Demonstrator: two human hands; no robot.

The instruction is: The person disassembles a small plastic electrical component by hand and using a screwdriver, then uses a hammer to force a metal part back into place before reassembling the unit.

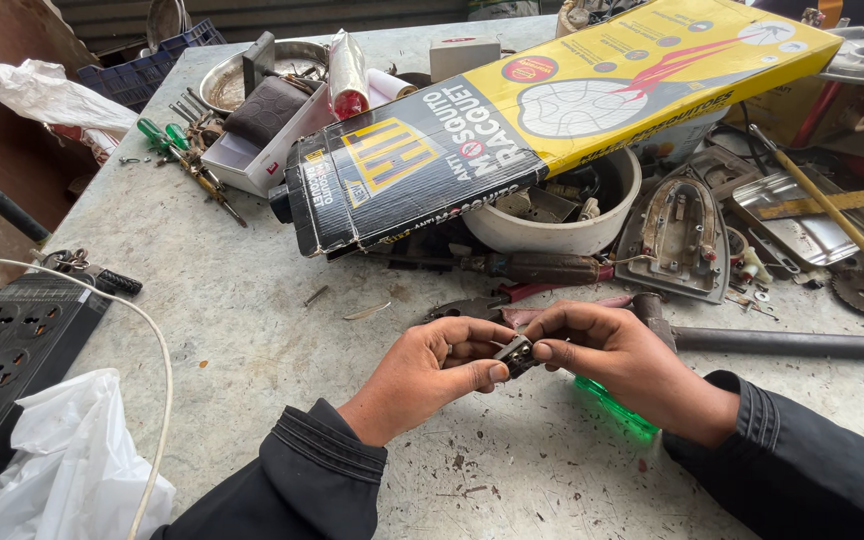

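Both hands meet over the bench [252, 330], pinching a small dark part [516, 353] between them. The left hand [432, 365] has a narrow grip on it; the right hand [617, 360] also holds a green-handled tool [614, 405].

1. The worktable [252, 330] looks like rough, scuffed concrete or stone, matt grey with scratches all over.
2. The long box [552, 110] is printed cardboard, slightly glossy, with worn edges.
3. The bowl [552, 235] is smooth white plastic, a bit grimy.
4. The bag [72, 460] is thin, crinkly white plastic.
5. The power strip [2, 350] is matt black plastic.
6. The screwdriver handle [612, 405] under the right hand [632, 365] is clear, shiny green plastic.
7. The sleeves [302, 480] are dark ribbed cloth.
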